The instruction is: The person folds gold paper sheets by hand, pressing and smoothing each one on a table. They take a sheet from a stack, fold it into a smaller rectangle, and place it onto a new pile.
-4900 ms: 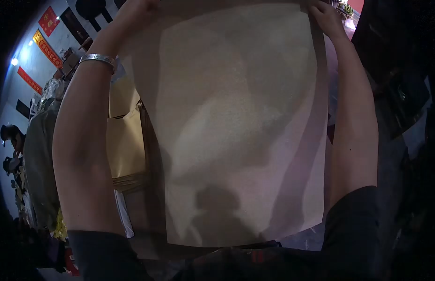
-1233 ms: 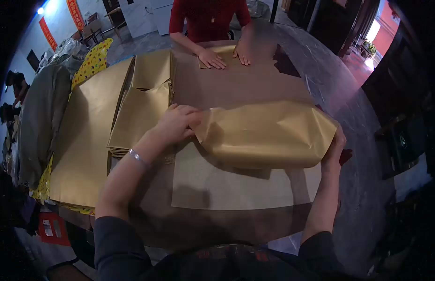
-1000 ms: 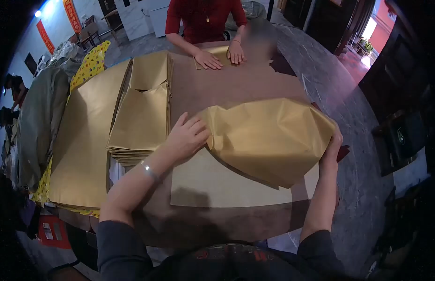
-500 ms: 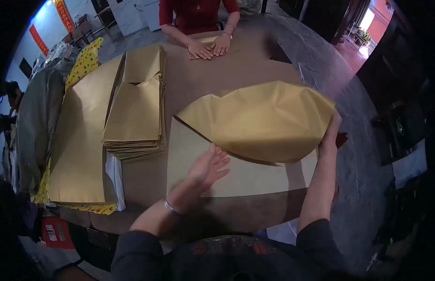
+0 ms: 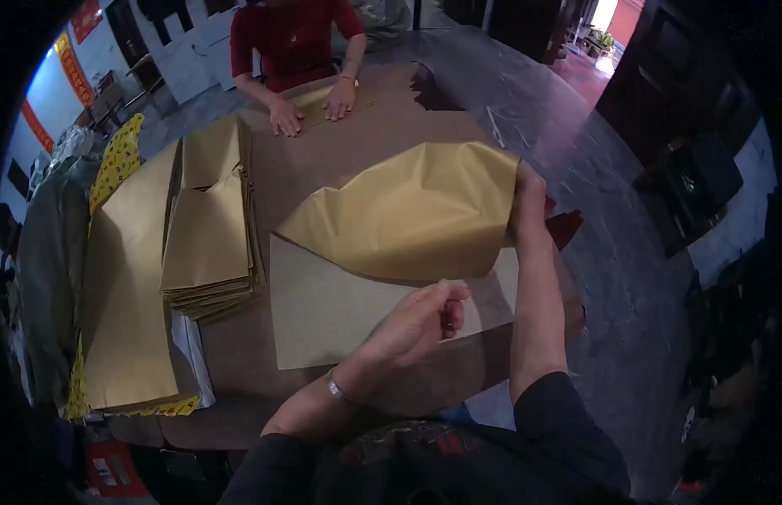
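A large sheet of brown kraft paper [image 5: 416, 210] bulges up over the table, creased along its top. My right hand [image 5: 528, 202] grips its right end, with the fingers partly hidden behind the paper. Below its lower edge is my left hand [image 5: 420, 318], fingers curled in and thumb near the paper's rim, with nothing visible in it. A paler, flat paper layer [image 5: 324, 311] lies under the raised sheet and beneath my left hand.
To the left lie a stack of folded kraft paper pieces [image 5: 207, 236] and a larger pile of kraft sheets [image 5: 126, 295] on yellow patterned cloth [image 5: 115, 160]. Across the brown-topped table [image 5: 366, 143], a person in red [image 5: 294, 42] presses both hands on paper.
My left hand has moved right along the paper's lower edge, and its spread fingers have curled in. My right hand still holds the paper's right end. The camera view has shifted.
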{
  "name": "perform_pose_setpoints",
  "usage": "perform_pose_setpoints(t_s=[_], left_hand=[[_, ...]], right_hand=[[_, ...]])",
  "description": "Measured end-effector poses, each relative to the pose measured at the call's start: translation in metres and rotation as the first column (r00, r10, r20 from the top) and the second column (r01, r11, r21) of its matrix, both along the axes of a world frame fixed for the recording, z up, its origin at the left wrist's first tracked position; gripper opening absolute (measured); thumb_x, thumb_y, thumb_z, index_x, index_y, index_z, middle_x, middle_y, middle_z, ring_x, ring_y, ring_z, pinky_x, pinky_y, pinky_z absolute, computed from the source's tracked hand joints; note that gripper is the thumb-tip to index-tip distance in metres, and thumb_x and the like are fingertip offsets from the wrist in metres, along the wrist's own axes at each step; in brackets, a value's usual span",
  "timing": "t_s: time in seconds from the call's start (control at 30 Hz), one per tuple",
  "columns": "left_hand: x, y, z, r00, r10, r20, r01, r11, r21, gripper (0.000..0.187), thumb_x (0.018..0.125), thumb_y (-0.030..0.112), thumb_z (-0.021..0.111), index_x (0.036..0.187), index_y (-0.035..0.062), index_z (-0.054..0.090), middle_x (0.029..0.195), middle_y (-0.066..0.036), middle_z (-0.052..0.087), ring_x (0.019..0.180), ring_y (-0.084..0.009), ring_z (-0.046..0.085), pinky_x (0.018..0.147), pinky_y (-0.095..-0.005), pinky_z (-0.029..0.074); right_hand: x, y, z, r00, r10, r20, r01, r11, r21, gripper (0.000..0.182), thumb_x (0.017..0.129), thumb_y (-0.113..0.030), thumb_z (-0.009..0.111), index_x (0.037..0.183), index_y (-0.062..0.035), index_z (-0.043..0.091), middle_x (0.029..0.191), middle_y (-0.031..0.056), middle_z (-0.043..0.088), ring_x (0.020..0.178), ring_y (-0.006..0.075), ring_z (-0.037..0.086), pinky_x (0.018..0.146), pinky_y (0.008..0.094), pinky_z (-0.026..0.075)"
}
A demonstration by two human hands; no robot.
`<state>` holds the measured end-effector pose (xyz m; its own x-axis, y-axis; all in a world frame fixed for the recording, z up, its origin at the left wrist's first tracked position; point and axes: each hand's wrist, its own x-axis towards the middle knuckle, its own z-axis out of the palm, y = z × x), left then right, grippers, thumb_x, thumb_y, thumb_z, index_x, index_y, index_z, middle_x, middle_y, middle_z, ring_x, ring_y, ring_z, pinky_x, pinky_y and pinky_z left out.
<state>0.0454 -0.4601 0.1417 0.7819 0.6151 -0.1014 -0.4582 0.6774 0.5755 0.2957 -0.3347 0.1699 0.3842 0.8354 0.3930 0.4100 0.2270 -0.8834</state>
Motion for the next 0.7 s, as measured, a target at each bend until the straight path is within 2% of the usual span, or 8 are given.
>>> perform_pose_setpoints(t_s=[0.07, 0.1, 0.17, 0.4, 0.53, 0.6, 0.63, 0.7], left_hand=[[-0.038, 0.01, -0.033, 0.829, 0.482, -0.281, -0.481, 0.873, 0.079, 0.04, 0.103, 0.035, 0.048, 0.133, 0.009, 0.049, 0.11, -0.002, 0.058, 0.098, -0.0135, 0.052, 0.083, -0.0317, 0.042], [-0.059, 0.017, -0.038, 0.621, 0.681, -0.389, -0.701, 0.704, 0.112, 0.043, 0.102, 0.034, 0.051, 0.135, 0.009, 0.047, 0.122, -0.005, 0.057, 0.108, -0.0154, 0.051, 0.088, -0.0346, 0.041], [-0.099, 0.035, -0.062, 0.399, 0.812, -0.426, -0.866, 0.486, 0.114, 0.051, 0.1, 0.037, 0.053, 0.141, 0.0093, 0.039, 0.144, -0.008, 0.045, 0.128, -0.0208, 0.044, 0.102, -0.0416, 0.037], [-0.11, 0.09, -0.068, 0.635, 0.746, -0.2, -0.772, 0.606, -0.19, 0.065, 0.099, 0.046, 0.052, 0.149, 0.0103, 0.03, 0.152, -0.008, 0.037, 0.142, -0.027, 0.033, 0.115, -0.0469, 0.028], [-0.101, 0.095, -0.073, 0.733, 0.676, -0.073, -0.677, 0.717, -0.168, 0.059, 0.097, 0.047, 0.055, 0.142, 0.0109, 0.041, 0.143, -0.013, 0.047, 0.132, -0.0305, 0.046, 0.107, -0.0502, 0.041], [-0.107, 0.098, -0.08, 0.787, 0.608, -0.105, -0.617, 0.783, -0.08, 0.057, 0.098, 0.044, 0.055, 0.141, 0.009, 0.043, 0.14, -0.013, 0.05, 0.13, -0.0308, 0.048, 0.106, -0.049, 0.043], [-0.112, 0.105, -0.082, 0.785, 0.614, -0.078, -0.619, 0.783, -0.061, 0.055, 0.099, 0.042, 0.053, 0.138, 0.004, 0.045, 0.135, -0.016, 0.054, 0.124, -0.0317, 0.054, 0.102, -0.0468, 0.047], [-0.133, 0.11, -0.078, 0.819, 0.573, 0.008, -0.569, 0.814, -0.115, 0.054, 0.099, 0.04, 0.053, 0.136, 0.0022, 0.046, 0.131, -0.018, 0.056, 0.12, -0.0323, 0.057, 0.1, -0.0461, 0.049]], right_hand=[[0.019, 0.01, -0.016, 0.993, 0.031, 0.116, -0.032, 0.999, 0.003, 0.036, 0.095, -0.029, 0.052, 0.113, -0.0016, 0.068, 0.105, 0.0071, 0.068, 0.09, 0.0151, 0.064, 0.079, 0.0308, 0.052], [-0.024, -0.021, 0.041, 0.809, 0.086, -0.581, -0.131, 0.991, -0.036, 0.037, 0.096, -0.03, 0.052, 0.114, -0.0017, 0.067, 0.106, 0.0052, 0.067, 0.09, 0.0148, 0.064, 0.079, 0.0313, 0.052], [-0.02, -0.023, 0.047, 0.831, -0.087, -0.55, -0.023, 0.981, -0.191, 0.036, 0.096, -0.031, 0.052, 0.114, -0.0026, 0.067, 0.107, 0.0039, 0.067, 0.091, 0.0152, 0.064, 0.08, 0.0308, 0.051], [-0.011, -0.027, 0.034, 0.795, -0.075, -0.602, 0.002, 0.993, -0.121, 0.036, 0.092, -0.03, 0.058, 0.108, 0.0002, 0.067, 0.1, 0.0061, 0.066, 0.09, 0.0163, 0.061, 0.078, 0.0325, 0.05], [-0.019, -0.04, 0.036, 0.741, -0.06, -0.669, -0.019, 0.994, -0.11, 0.043, 0.096, -0.038, 0.051, 0.117, -0.0029, 0.064, 0.109, 0.0047, 0.064, 0.097, 0.0167, 0.062, 0.083, 0.0317, 0.05], [-0.025, -0.05, 0.038, 0.793, 0.023, -0.608, -0.056, 0.998, -0.036, 0.039, 0.097, -0.034, 0.05, 0.114, -0.0025, 0.065, 0.111, 0.0044, 0.063, 0.098, 0.0169, 0.063, 0.085, 0.0324, 0.05], [0.017, -0.038, -0.015, 0.956, 0.018, 0.294, -0.085, 0.972, 0.219, 0.031, 0.093, -0.023, 0.056, 0.114, -0.0014, 0.066, 0.11, 0.0087, 0.066, 0.102, 0.0236, 0.063, 0.089, 0.0356, 0.05], [0.02, -0.05, -0.012, 0.835, -0.076, 0.546, -0.129, 0.936, 0.328, 0.031, 0.089, -0.017, 0.06, 0.114, -0.0011, 0.066, 0.109, 0.0115, 0.067, 0.105, 0.0276, 0.063, 0.091, 0.0376, 0.05]])
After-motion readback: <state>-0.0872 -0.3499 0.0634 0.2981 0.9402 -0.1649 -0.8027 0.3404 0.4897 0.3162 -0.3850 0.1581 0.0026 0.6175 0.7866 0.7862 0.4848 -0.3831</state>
